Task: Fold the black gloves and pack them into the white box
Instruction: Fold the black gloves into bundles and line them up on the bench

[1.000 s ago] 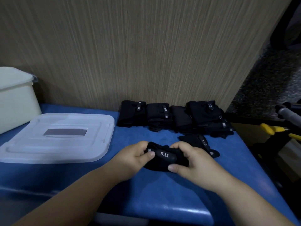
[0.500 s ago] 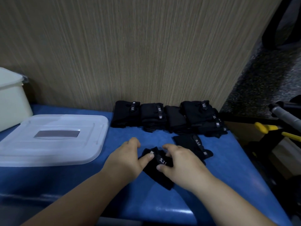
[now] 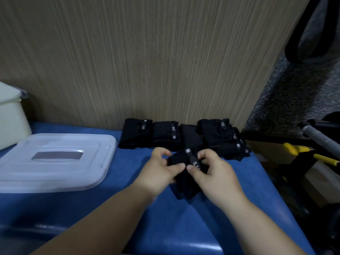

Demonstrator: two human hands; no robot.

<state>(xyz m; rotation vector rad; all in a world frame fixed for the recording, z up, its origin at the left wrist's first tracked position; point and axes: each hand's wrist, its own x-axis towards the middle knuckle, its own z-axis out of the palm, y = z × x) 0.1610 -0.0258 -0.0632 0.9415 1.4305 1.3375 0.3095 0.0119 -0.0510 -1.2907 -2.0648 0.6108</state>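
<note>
A blue padded table (image 3: 165, 227) runs up to a wood-grain panel (image 3: 147, 61). At its far left edge stands the white box (image 3: 11, 122), only partly in view, so we cannot see inside it. Its translucent lid (image 3: 55, 162) lies flat on the table just to the right of it.

Against the panel sits a row of folded black gloves (image 3: 165, 134), stacked higher at the right end, near the table's right edge. Just in front of that row we work on one more glove (image 3: 185, 188). Our left hand (image 3: 158, 173) and our right hand (image 3: 215, 177) both grip it, thumbs pinching the top and fingers curled over its far side. The strap with the grey tab (image 3: 188, 150) points away from us. The near end seems to rest on the table.

We judge the fold to be in progress, and the main risk is the springy fabric opening again if either pinch slackens. Our knuckles are very near the finished row, so a push forward could nudge those bundles. The piled right end could slide off the edge. The box is well apart to the left, so a loose bundle could unroll on the way.
</note>
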